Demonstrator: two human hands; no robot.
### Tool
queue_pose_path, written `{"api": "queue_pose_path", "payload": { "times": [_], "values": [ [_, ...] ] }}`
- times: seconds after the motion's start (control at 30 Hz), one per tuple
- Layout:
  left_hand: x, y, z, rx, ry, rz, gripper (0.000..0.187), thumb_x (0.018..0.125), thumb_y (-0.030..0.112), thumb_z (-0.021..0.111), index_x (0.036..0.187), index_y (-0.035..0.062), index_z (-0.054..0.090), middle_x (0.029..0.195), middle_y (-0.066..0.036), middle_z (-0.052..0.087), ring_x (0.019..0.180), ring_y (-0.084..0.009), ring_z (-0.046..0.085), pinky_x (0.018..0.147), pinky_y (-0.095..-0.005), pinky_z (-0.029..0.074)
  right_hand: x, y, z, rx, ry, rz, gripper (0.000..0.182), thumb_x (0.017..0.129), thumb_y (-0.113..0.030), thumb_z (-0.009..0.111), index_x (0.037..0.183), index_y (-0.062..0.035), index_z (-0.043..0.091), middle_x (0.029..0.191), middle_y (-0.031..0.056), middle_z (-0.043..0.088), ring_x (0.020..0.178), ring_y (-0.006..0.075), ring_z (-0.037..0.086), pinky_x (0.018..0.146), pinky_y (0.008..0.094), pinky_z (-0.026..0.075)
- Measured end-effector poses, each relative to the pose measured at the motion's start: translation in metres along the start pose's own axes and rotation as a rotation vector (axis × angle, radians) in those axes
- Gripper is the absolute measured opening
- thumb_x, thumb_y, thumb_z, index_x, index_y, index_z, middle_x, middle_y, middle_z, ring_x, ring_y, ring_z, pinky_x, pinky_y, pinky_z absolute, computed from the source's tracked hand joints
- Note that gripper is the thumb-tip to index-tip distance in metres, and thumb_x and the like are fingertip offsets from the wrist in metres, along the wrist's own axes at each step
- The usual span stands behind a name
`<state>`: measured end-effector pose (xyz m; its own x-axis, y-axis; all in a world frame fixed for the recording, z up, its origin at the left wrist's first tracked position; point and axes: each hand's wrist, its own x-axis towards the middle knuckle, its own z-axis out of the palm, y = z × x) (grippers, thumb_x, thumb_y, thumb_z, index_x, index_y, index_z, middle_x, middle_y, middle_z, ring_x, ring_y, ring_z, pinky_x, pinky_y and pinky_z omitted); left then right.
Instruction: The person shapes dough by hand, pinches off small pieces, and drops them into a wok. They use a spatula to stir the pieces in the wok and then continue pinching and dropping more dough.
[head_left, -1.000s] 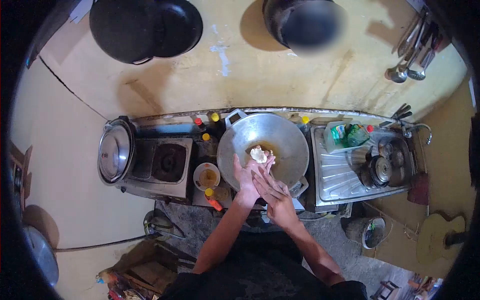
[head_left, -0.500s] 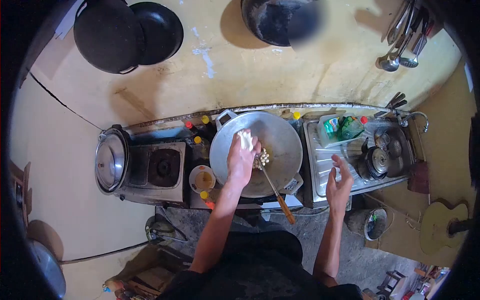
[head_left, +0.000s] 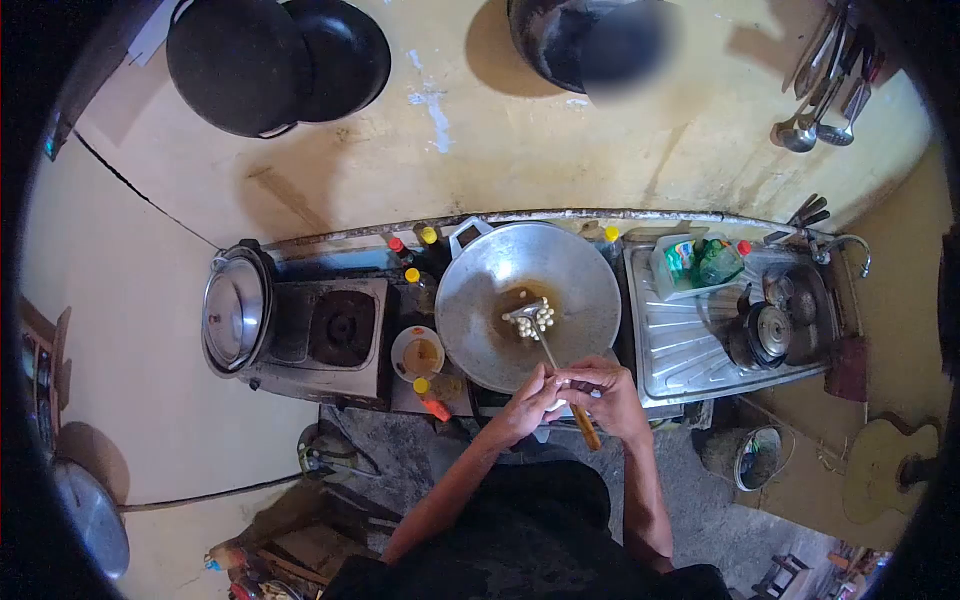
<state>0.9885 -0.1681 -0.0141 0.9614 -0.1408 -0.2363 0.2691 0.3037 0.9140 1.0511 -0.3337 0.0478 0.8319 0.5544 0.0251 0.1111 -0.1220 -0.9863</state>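
Observation:
Over the near rim of a large metal wok (head_left: 470, 330), my two hands meet. My left hand (head_left: 522, 408) is closed around a lump of white dough (head_left: 557, 404), mostly covered by fingers. My right hand (head_left: 608, 400) curls its fingers against the same lump, thumb and fingertips pinched close together. Inside the wok, small whitish balls (head_left: 540, 318) lie in shallow brownish liquid around the head of a ladle (head_left: 522, 313). The ladle's wooden handle (head_left: 586, 428) leans over the near rim, passing beneath my hands.
Left of the wok are a bowl (head_left: 418, 353), several bottles (head_left: 424, 388) and a stove (head_left: 335, 325) with a lidded pot (head_left: 236, 310). To the right is a steel sink (head_left: 680, 350) with a kettle (head_left: 765, 332) and a plastic tub (head_left: 668, 268). Pans (head_left: 240, 65) and utensils (head_left: 830, 90) hang on the wall.
My left hand has come down from above the wok to its near rim with the dough. My right hand has moved left from beside the sink to meet it.

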Motion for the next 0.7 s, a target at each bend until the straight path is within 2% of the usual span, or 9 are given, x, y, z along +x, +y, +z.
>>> {"api": "queue_pose_path", "payload": {
  "times": [0.17,0.23,0.3,0.43,0.5,0.53,0.57,0.63,0.7],
  "values": [
    [-0.001,0.010,-0.007,-0.147,-0.061,0.013,0.020,0.107,0.027,0.043,0.106,0.0070,0.045,0.084,0.002,0.045,0.071,-0.0042,0.042,0.058,-0.0199,0.036,0.004,-0.005,0.000,0.005,0.020,0.006,0.024,0.081,-0.001,0.076,0.104,-0.0067,0.076,0.087,0.0065,0.070,0.077,0.0119,0.064,0.067,0.0271,0.051],
    [0.001,0.010,-0.008,-0.120,-0.048,0.055,0.018,0.106,0.025,0.046,0.105,0.0063,0.045,0.081,0.001,0.047,0.066,-0.0045,0.043,0.055,-0.0206,0.036,0.007,-0.008,0.000,0.012,0.039,-0.047,0.020,0.082,-0.001,0.075,0.102,-0.0045,0.076,0.085,0.0060,0.070,0.075,0.0116,0.064,0.065,0.0270,0.052],
    [-0.002,0.017,-0.009,-0.079,-0.054,0.097,0.018,0.105,0.024,0.048,0.104,0.0056,0.046,0.080,0.000,0.049,0.064,-0.0047,0.043,0.054,-0.0210,0.037,0.009,0.000,-0.002,0.126,0.069,0.001,0.016,0.082,0.000,0.075,0.098,-0.0018,0.075,0.085,0.0061,0.071,0.074,0.0112,0.064,0.065,0.0263,0.052],
    [-0.003,0.032,-0.005,-0.104,0.094,0.157,0.020,0.105,0.025,0.049,0.102,0.0055,0.047,0.081,-0.002,0.054,0.061,-0.0066,0.045,0.053,-0.0228,0.039,0.009,0.007,-0.006,0.495,0.129,0.116,0.008,0.085,0.002,0.073,0.093,0.0021,0.074,0.084,0.0081,0.072,0.072,0.0116,0.065,0.066,0.0259,0.054],
    [-0.002,0.034,-0.006,-0.155,0.203,0.201,0.021,0.105,0.026,0.049,0.102,0.0059,0.048,0.082,-0.003,0.055,0.061,-0.0078,0.046,0.053,-0.0237,0.040,0.007,0.017,-0.010,0.696,0.185,0.109,0.008,0.087,0.002,0.070,0.094,0.0016,0.074,0.086,0.0097,0.072,0.072,0.0124,0.067,0.068,0.0266,0.056],
    [0.003,0.026,-0.018,-0.309,0.287,0.172,0.021,0.105,0.028,0.047,0.103,0.0075,0.048,0.085,-0.004,0.055,0.061,-0.0091,0.047,0.053,-0.0251,0.040,0.007,0.012,-0.013,0.731,0.231,0.088,0.008,0.088,0.001,0.069,0.094,0.0016,0.074,0.087,0.0098,0.073,0.072,0.0126,0.067,0.068,0.0267,0.056],
    [0.003,0.019,-0.031,-0.299,0.327,0.166,0.024,0.106,0.032,0.043,0.109,0.0083,0.049,0.087,-0.004,0.055,0.069,-0.0119,0.051,0.057,-0.0276,0.043,0.006,0.008,-0.015,0.765,0.279,0.066,0.008,0.089,0.001,0.069,0.094,0.0016,0.074,0.087,0.0100,0.073,0.072,0.0127,0.067,0.069,0.0269,0.056],
    [0.002,0.027,-0.038,-0.504,0.276,0.229,0.033,0.107,0.035,0.038,0.118,0.0064,0.052,0.100,-0.006,0.058,0.086,-0.0182,0.055,0.074,-0.0339,0.047,0.006,-0.003,-0.009,0.584,0.276,0.056,0.012,0.090,-0.002,0.067,0.100,0.0017,0.073,0.088,0.0089,0.073,0.075,0.0117,0.067,0.070,0.0260,0.055],
    [0.002,0.042,-0.029,-0.663,0.293,0.199,0.041,0.107,0.042,0.033,0.120,0.0073,0.050,0.096,-0.005,0.055,0.088,-0.0201,0.054,0.080,-0.0361,0.046,0.010,-0.015,0.007,0.428,0.217,0.051,0.015,0.091,-0.003,0.067,0.104,0.0016,0.073,0.089,0.0082,0.073,0.076,0.0110,0.066,0.071,0.0254,0.054]
  ]
}}
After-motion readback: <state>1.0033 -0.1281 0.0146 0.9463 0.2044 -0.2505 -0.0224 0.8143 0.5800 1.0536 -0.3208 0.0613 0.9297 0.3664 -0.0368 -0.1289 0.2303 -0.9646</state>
